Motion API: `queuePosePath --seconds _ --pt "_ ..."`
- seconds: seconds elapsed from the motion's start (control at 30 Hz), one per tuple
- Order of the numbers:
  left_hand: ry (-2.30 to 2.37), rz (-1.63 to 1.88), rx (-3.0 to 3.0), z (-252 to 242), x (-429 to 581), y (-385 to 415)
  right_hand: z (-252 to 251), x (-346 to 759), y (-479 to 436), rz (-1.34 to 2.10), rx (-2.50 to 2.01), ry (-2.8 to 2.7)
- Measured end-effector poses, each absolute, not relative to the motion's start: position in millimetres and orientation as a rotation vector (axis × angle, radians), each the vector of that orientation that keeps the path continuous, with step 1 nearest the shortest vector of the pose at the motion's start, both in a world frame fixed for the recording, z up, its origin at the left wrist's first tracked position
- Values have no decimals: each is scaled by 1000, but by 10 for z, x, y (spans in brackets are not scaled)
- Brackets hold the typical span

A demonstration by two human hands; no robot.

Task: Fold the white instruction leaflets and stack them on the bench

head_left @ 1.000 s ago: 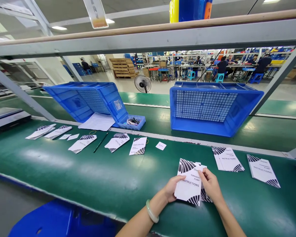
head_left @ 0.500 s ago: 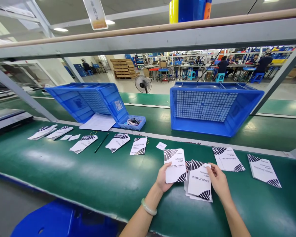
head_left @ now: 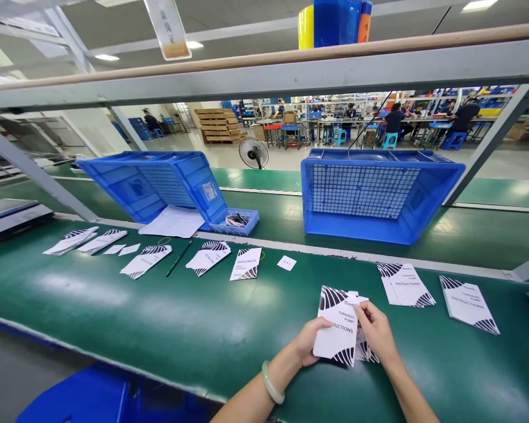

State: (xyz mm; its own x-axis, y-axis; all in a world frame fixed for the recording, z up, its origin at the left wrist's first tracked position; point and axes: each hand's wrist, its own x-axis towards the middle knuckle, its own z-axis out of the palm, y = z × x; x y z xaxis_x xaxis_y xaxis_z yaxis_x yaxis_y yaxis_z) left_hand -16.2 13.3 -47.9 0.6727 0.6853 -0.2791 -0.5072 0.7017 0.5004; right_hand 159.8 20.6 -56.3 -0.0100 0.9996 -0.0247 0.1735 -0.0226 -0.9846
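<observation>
My left hand (head_left: 307,342) grips a white instruction booklet (head_left: 338,320) by its left edge, thumb on the front cover, which has black wavy stripes at two corners. More booklets (head_left: 365,348) show partly behind it; how many is hidden. At the upper right corner of these booklets, my right hand (head_left: 376,330) is closed, thumb and fingers pinching a booklet edge. To the right lie a fanned booklet stack (head_left: 408,288) and a neater booklet stack (head_left: 469,306). A small white paper slip (head_left: 287,262) with handwriting lies farther back.
More booklet piles (head_left: 208,257) and a green pencil (head_left: 179,258) lie along the green table (head_left: 167,329). Behind stand two tilted blue crates (head_left: 357,229), a small blue tray (head_left: 251,224) and a fan (head_left: 253,154). A shelf beam (head_left: 264,79) crosses above. Several people sit far back.
My left hand has moved right and slightly toward me, bringing its booklet over the front of the others. My right hand has stayed near the booklets' upper right corner.
</observation>
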Motion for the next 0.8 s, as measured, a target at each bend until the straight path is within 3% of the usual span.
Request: queuePosePath --seconds 0.8 --pt "599 677 322 -369 -235 178 -519 1634 196 1141 -1333 -1239"
